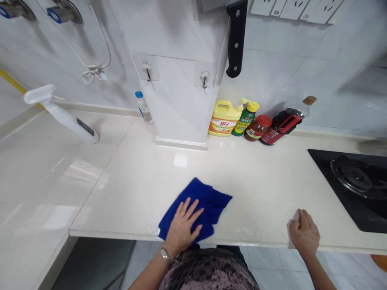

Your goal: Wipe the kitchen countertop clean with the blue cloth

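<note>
Our left hand (183, 227) lies flat, fingers spread, pressing a blue cloth (196, 209) onto the table (260, 189); nothing is pinched, the palm simply bears down. The cloth sits near the front edge, roughly in the middle, partly under the hand and with a folded corner pointing right. Our right hand (304, 233) rests at the front edge well to the right, fingers curled loosely onto the table top and holding nothing that we can see.

We judge this to be the wiping step, with the cloth in mid-stroke. Any further stroke would call for steady downward pressure and a flat palm, so that the cloth slides with the hand and does not bunch.

Open room is wide: bare table stretches behind the cloth up to the white column (181, 100) and off to the left wing. Along the back wall stand a yellow bottle (223, 120), a green bottle (246, 117), a jar (257, 128) and a dark bottle (282, 125), close together. The hob (353, 181) bounds the right side. The front edge runs just beside the cloth.
</note>
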Demonstrator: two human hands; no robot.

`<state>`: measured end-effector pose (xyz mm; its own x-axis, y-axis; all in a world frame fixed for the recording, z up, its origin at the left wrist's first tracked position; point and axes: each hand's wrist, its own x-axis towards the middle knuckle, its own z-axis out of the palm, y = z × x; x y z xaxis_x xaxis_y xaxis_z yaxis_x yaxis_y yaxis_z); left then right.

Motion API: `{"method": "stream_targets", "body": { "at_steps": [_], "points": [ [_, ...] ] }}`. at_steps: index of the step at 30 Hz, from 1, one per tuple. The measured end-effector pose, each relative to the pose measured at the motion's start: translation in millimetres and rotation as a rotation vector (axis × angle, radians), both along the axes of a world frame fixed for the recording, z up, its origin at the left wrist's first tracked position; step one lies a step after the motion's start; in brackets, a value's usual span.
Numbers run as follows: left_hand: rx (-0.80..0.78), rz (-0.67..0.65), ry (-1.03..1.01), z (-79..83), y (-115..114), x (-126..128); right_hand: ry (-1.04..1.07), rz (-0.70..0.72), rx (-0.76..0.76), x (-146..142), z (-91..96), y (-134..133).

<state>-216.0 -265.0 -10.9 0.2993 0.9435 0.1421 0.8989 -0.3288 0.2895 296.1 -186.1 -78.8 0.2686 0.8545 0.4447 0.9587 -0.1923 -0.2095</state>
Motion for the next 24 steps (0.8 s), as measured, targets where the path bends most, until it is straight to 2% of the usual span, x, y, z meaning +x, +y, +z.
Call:
{"method": "stream_targets", "body": {
  "at_steps": [3, 8, 12, 14, 17, 21, 24],
  "points": [
    [0.023, 0.143, 0.071, -2.5, -7, -62, -0.007, 0.006, 0.016, -1, -1.3, 0],
    [0.043, 0.513, 0.143, -11.3, -19, -161, 0.002, 0.000, 0.007, -2, -1.0, -1],
    [0.005, 0.794, 0.147, -9.1, -16, -209, 0.031, 0.002, -0.025, -6, 2.2, -2],
    [-0.020, 0.905, 0.146, -6.3, -6, -218, 0.051, -0.013, -0.043, -9, 4.1, -2],
    [0.001, 1.031, 0.149, -3.4, 22, -219, 0.081, -0.055, -0.061, -15, 6.2, -1],
    [0.017, 1.168, 0.151, -3.0, 74, -205, 0.114, -0.085, -0.071, -17, 5.5, 1],
    [0.006, 1.211, 0.164, -4.7, 114, -184, 0.110, -0.078, -0.083, -14, 2.3, 2]
  ]
}}
